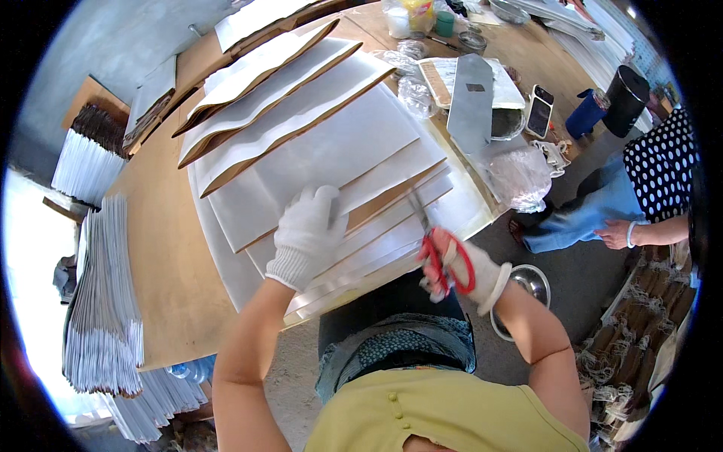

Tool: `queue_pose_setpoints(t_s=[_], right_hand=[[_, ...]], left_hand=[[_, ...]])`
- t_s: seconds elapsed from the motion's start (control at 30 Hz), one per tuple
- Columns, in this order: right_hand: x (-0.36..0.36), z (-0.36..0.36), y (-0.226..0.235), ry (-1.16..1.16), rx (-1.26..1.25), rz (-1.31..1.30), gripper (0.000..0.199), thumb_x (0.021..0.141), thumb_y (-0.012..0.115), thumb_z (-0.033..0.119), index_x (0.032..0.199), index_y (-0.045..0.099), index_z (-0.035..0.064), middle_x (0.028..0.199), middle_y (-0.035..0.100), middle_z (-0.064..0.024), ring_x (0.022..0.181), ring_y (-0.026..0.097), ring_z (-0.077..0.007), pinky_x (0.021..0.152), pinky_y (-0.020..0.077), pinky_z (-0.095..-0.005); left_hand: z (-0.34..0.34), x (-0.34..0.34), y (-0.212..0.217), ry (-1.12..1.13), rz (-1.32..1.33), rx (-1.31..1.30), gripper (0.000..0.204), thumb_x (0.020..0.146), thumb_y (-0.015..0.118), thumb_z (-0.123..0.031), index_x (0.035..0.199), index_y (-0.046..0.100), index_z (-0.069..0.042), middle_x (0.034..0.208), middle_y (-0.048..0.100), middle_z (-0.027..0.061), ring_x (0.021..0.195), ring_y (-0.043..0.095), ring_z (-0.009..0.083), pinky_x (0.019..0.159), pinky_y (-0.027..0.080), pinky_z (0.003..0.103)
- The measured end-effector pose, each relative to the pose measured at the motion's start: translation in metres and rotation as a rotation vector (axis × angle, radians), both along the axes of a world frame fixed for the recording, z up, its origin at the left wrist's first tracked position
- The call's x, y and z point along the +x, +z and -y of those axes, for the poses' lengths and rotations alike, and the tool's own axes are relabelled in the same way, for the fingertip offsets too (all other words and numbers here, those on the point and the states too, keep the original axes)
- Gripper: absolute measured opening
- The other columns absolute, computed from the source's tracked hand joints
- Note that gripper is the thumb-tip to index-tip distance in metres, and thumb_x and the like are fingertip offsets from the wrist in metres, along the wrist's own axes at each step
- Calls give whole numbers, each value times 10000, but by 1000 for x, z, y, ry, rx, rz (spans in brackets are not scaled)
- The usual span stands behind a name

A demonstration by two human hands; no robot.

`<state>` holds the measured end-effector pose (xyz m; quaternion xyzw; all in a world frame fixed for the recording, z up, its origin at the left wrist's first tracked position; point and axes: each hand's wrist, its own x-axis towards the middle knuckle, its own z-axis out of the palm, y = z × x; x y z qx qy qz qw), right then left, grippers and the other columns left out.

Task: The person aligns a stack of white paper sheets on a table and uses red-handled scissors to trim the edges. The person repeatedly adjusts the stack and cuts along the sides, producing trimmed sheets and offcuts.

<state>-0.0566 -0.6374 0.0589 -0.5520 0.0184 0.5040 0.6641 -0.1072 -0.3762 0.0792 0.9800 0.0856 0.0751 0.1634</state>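
Observation:
My left hand (307, 230), in a white knit glove, is on the stack of white, brown-backed paper sheets (316, 147). Its fingers are bent and drawn together at the edge of a sheet, and their tips are partly hidden. Scissors with red handles (468, 273) are in my right hand (476, 267), also gloved, at the table's near edge. The blades point up and away, close to the brown edge strips (399, 192) of the layered sheets. Several folded white sheets with brown undersides (301, 124) lie across the far part of the stack.
Bundles of folded white paper (102, 301) stand at the left of the wooden table (169, 279). A grey metal plate (471, 102), phone (539, 111), plastic-wrapped bundle (520, 177) and blue cup (586, 113) lie to the right. A metal bowl (535, 285) is below; another person (640, 181) stands at right.

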Motion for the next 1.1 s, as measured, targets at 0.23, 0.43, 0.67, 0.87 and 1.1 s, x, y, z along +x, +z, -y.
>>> queue_pose_setpoints(t_s=[0.23,0.43,0.67,0.87,1.1], right_hand=[[20,-2,-15,-111,1,60,439,946,550,483,836,545,59,530,477,14,386,446,-116,362,370,-252],[-77,-58,-46,328,187,-42,480,967,522,464,1118,510,9,735,567,-68,650,589,-188,715,511,-376],[-121,-111,-52,423,150,36,438,978,523,439,1017,529,3,662,517,-34,530,500,-122,549,468,-255],[-116,-109,-29,317,91,-125,407,940,602,418,896,516,22,615,463,-9,463,445,-108,396,370,-259],[-66,-54,-5,145,357,-189,692,883,435,710,1041,529,42,713,497,-39,582,511,-173,533,430,-330]], left_hand=[[-15,2,17,-98,-107,-106,364,841,642,-243,1150,569,-65,1040,614,192,976,596,364,876,473,436],[-52,18,24,-360,-240,-273,391,865,613,-308,1147,600,-38,1082,638,199,996,605,372,891,476,409],[-59,23,20,-285,-359,-259,393,868,605,-310,1192,591,-90,1113,645,179,1057,601,343,935,470,384],[-55,27,21,-199,-36,-90,210,871,575,-214,1047,619,-107,1028,651,143,963,631,344,863,495,418],[-53,35,54,-71,227,393,162,826,574,-111,986,594,-128,992,571,104,872,609,334,750,501,446]])
